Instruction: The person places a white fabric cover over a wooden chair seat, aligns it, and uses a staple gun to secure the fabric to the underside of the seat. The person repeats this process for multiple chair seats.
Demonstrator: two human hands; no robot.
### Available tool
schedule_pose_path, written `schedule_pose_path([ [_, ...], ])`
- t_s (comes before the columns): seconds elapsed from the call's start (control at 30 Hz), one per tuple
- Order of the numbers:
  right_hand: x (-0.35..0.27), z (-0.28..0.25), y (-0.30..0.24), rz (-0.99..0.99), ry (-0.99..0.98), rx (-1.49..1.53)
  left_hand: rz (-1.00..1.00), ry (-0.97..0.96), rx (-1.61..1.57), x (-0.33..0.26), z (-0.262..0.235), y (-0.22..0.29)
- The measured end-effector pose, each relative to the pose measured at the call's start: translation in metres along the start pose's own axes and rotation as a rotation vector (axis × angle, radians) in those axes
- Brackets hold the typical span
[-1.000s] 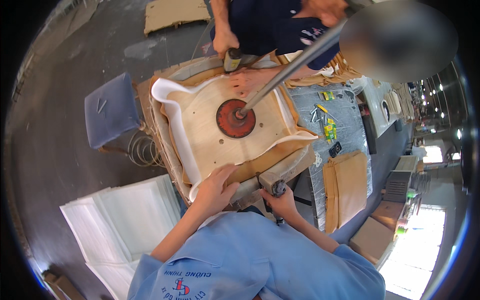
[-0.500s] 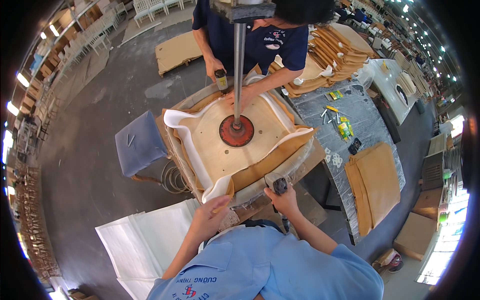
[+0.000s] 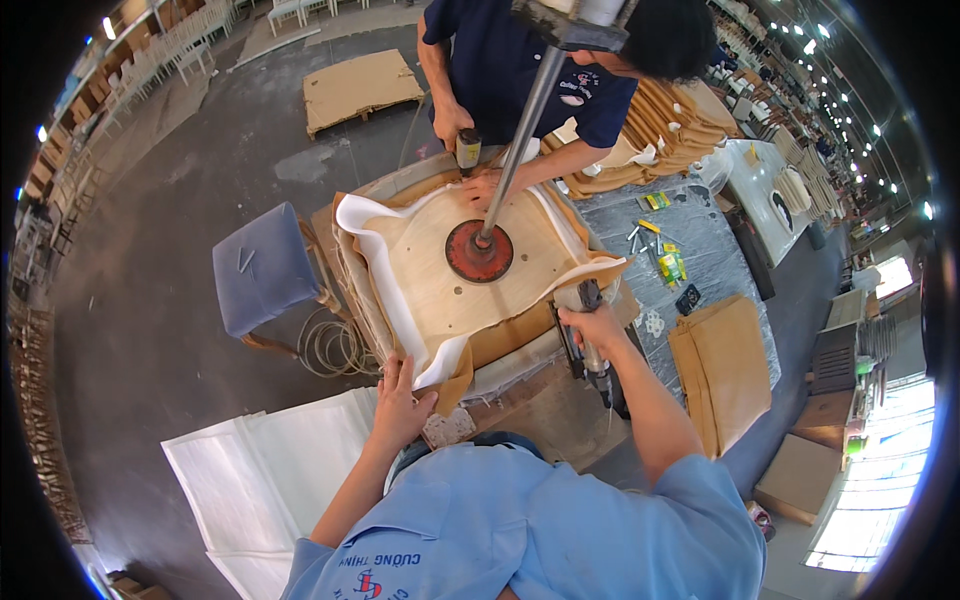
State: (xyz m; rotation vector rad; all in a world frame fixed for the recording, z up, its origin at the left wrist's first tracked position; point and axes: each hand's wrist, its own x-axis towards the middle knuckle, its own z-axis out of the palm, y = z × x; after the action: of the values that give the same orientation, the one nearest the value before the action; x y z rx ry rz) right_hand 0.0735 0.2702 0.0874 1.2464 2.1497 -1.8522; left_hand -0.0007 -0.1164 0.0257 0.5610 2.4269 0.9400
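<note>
Here the plywood seat board (image 3: 455,285) is lying flat, underside up, w/ a red round press pad (image 3: 479,251) bearing down on its middle from a slanted metal rod (image 3: 520,130); likely that's what is keeping the board from shifting. White foam (image 3: 385,290) and tan cover fabric (image 3: 490,345) are showing around the board's edges, curling up over the rim. The person's left hand (image 3: 400,400) is sitting at the board's near-left corner, fingers spread and pressing the folded white and tan layers (image 3: 445,365) down, thumb side toward the corner, so pinning, not gripping. The right hand (image 3: 592,325) is at the board's near-right edge, fingers clenched round a pneumatic stapler (image 3: 590,350), its nose pointing in at the fabric edge; whether the nose is touching the fabric, can't tell. Across the board, a co-worker in a dark shirt is leaning in: one hand (image 3: 452,122) is gripping another stapler-type tool (image 3: 467,152) at the far rim, the other (image 3: 485,188) is resting flat on the far edge beside the rod. Left of the board a blue padded stool (image 3: 265,265) is standing, hose coils (image 3: 330,345) under its near side. Right of the board, a grey table (image 3: 680,220) w/ small yellow-green items (image 3: 668,262) and tan fabric sheets (image 3: 722,365). Near-left of the board, white foam sheets (image 3: 260,460) are stacked on the floor.
</note>
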Motion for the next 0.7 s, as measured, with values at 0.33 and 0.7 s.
schedule_pose_path([
  [0.33,0.028,0.005,-0.021,0.077,-0.111,-0.204,0.034,-0.052,0.021,-0.005,-0.002,0.002],
  [0.7,0.040,0.003,-0.031,0.073,-0.140,-0.281,0.000,-0.068,-0.042,-0.012,0.008,0.005],
])
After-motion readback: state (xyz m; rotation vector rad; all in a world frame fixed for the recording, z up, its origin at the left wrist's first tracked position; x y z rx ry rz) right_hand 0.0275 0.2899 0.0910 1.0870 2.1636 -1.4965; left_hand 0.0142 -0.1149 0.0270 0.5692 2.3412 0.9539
